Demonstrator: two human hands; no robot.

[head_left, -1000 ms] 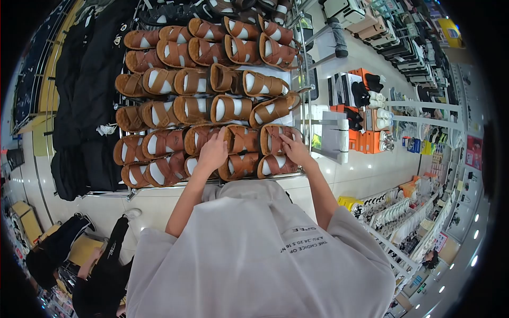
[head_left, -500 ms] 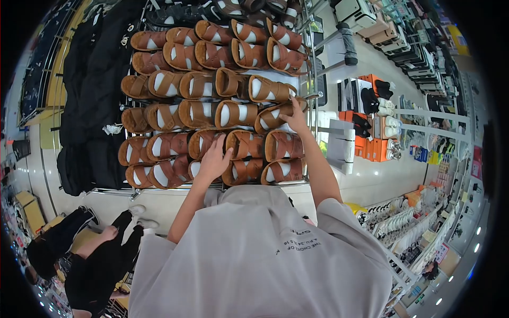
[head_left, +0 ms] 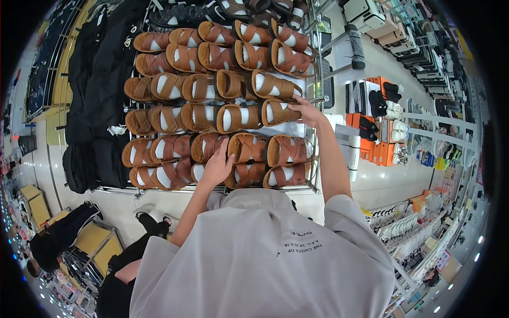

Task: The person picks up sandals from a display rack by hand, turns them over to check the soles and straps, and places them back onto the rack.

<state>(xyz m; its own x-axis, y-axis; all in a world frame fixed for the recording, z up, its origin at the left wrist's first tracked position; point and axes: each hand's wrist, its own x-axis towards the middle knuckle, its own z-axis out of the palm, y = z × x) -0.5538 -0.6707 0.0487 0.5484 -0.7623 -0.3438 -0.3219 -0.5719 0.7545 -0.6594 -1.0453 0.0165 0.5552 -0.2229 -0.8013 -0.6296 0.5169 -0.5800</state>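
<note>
Chrome-coloured metal display rack (head_left: 111, 189) lies beneath both hands, bearing rows of brown strappy sandals stuffed with white paper. Left of the hands hang long black cloth garments (head_left: 108, 114); right of them, a glossy pale tiled floor (head_left: 379, 179) runs past stacked orange cardboard shoe boxes (head_left: 383, 153) to hard-shelled pale cases (head_left: 363, 15) farther ahead. Behind the left hand, at floor level, another person in dark clothes (head_left: 119, 283) is partly in view.

Half a second ago the tan-brown sandal with broad straps (head_left: 277, 112), at the right end of its row, sat aslant; now it lies straighter, nearly in line with its neighbours. The right hand (head_left: 306, 110) has moved to its right-hand end, while the left hand (head_left: 216, 167) keeps almost the same place.

At that end, the right hand's thumb and fingers stand slightly parted and touch the sandal, which lies just left of them; whether they pinch it, I cannot tell. Nearer the body, the left hand is loosely spread, thumb away from the fingers, its fingertips over the meeting edges of a reddish-brown crossed-strap sandal (head_left: 208, 145) and an orange-brown leather-look sandal (head_left: 248, 148).
</note>
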